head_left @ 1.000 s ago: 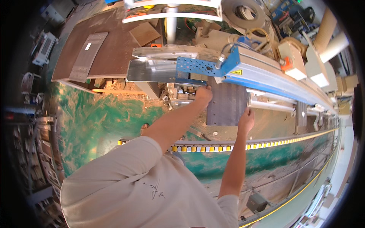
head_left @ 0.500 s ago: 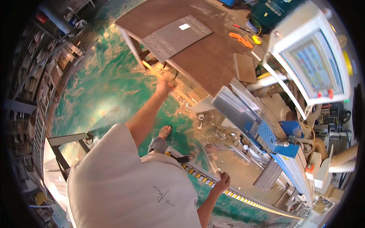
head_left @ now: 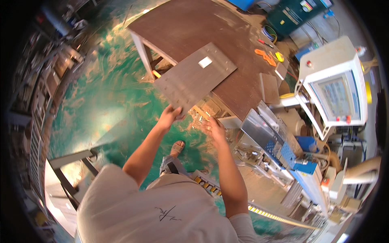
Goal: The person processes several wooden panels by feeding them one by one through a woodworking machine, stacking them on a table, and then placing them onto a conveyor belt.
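My left hand (head_left: 171,116) grips the near edge of a flat brown-grey board (head_left: 193,77), its fingers closed at the near end. The board is rectangular, with small round marks near its ends and a white label (head_left: 205,62) on top. Its near part juts past the edge of the brown table (head_left: 239,87), while the far part lies over the tabletop. Just right of the board's near end, my right hand (head_left: 214,128) is raised, fingers apart and slightly curled, apparently touching nothing.
An orange tool (head_left: 265,57) and a yellow object (head_left: 279,56) lie on the table's far right. A control panel with a screen (head_left: 336,97) and a blue-and-metal machine (head_left: 283,152) stand at right. Wood scraps and dust cover floor beside the table; a black-and-yellow strip (head_left: 208,187) runs near my feet.
My left hand has come to the board's near edge and pulled it toward me, past the table edge. My right hand has risen from the machine side to beside the board.
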Tool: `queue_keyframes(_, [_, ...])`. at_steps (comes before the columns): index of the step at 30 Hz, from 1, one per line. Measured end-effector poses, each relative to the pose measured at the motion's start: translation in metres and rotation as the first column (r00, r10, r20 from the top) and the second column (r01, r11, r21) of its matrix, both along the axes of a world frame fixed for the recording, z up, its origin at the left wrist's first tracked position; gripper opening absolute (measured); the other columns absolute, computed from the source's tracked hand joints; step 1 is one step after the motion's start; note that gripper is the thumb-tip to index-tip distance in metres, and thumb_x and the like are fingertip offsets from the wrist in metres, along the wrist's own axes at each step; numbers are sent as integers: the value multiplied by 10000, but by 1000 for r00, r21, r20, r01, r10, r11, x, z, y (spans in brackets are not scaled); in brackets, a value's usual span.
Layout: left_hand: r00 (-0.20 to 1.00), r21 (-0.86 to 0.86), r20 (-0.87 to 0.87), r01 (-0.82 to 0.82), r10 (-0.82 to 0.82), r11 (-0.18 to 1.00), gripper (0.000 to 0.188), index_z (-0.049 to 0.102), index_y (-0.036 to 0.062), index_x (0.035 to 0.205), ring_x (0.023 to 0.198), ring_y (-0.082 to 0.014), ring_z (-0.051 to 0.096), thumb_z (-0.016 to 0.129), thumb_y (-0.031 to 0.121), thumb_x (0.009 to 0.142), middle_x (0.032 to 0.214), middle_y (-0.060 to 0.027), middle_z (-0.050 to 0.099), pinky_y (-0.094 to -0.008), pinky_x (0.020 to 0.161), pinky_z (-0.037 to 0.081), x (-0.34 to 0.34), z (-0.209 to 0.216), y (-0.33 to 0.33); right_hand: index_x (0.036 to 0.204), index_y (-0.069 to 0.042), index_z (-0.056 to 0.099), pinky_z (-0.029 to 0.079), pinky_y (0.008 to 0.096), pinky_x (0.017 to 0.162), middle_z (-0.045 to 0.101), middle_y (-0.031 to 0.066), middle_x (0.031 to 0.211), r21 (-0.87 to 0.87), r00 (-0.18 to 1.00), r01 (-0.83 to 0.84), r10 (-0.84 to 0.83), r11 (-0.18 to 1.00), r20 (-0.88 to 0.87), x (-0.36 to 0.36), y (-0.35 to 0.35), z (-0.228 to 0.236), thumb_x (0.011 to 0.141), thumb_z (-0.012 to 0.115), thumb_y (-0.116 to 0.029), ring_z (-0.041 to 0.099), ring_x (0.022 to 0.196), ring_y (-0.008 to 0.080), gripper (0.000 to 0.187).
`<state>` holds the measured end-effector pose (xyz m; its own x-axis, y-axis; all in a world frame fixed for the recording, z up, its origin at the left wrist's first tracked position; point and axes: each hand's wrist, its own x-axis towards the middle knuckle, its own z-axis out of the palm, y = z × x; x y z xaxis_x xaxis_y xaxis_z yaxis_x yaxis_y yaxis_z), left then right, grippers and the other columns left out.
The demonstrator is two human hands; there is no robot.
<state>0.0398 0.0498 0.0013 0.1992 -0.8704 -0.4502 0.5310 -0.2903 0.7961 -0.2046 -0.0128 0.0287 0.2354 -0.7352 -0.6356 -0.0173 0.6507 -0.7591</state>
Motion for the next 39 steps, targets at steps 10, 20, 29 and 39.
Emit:
queue_keyframes(10, [897,-57,415,-144,154,988,514,578,-7,1317,985,-167,635,718,319,945,1162,-86,686,-330,907,506,67,-21,130,1374,-71,499,520,416,918,597,97,1298,273,806,484,-545,831,231,37,9,-19,865,722,-515,647,1020,262,712])
queue_keyframes(20, [792,23,434,467,-429,884,536,596,-49,1265,1001,-155,628,695,384,965,1141,-104,686,-305,845,508,-45,38,0,1238,-27,540,571,443,954,640,155,1033,286,556,738,-792,611,253,-148,134,-2,976,634,-343,677,860,276,421])
queue_keyframes(29, [740,235,246,581,-626,779,582,627,-13,1239,835,-184,643,610,513,991,985,-85,660,-343,722,541,-219,23,-67,1598,-201,-63,606,375,812,675,163,1121,-84,323,946,-918,312,231,-269,136,21,948,640,-148,694,924,248,959])
queue_keyframes(39, [793,307,335,419,-509,855,462,630,-33,1259,897,-233,693,586,366,1031,1111,-142,689,-340,731,595,-302,32,-65,1539,-237,-326,588,369,766,689,139,1056,-195,604,792,-787,578,123,-348,131,13,967,551,-99,692,856,233,1056])
